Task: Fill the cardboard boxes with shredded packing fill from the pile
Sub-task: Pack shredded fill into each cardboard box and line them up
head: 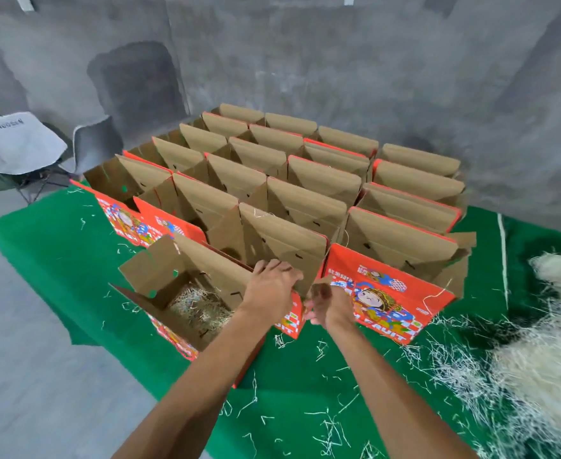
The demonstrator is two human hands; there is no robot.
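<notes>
Your left hand [270, 286] lies over the raised lid of the nearest open box [186, 293] at the mat's near left edge, fingers curled over the flap's top edge and gripping it. Your right hand [325, 306] is just beside it, fingers bent round the lid's right edge. A layer of shredded fill [199, 306] lies in the box. The pile [544, 359] spreads over the right edge of the green mat [289, 376]. Rows of boxes [305, 180] stand open behind, lids upright

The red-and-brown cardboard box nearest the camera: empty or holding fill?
Holding fill: the open red-and-brown cardboard box shows pale shredded fill covering its bottom, well below the rim.
</notes>
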